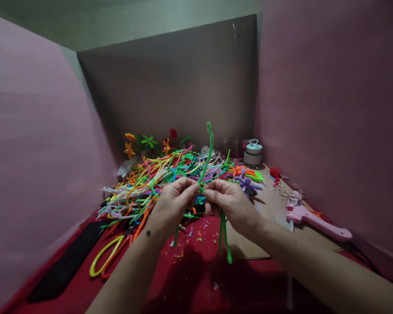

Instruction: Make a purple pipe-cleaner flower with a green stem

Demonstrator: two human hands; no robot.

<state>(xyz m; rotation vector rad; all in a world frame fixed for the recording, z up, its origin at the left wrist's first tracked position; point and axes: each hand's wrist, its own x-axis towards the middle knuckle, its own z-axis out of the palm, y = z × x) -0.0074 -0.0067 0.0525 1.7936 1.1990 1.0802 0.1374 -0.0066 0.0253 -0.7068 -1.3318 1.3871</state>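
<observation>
Between my two hands are green pipe cleaners (210, 150), pinched near their middle above the front of the table. My left hand (175, 203) closes thumb and fingers on them from the left. From the right, my right hand (231, 203) pinches them with the fingertips almost touching the left ones. One green end stands up above the hands, with a small bent tip. Other green ends hang down below both hands. My fingers hide the spot where the strands meet. Just behind lies a big heap of multicoloured pipe cleaners (144, 176).
A pink hot glue gun (317, 221) lies on cardboard (249, 244) at the right. Near it are a purple pipe-cleaner flower (248, 183) and a lidded jar (253, 153). Yellow-looped scissors (106, 257) and a black strip (68, 261) lie left. Pink walls stand both sides.
</observation>
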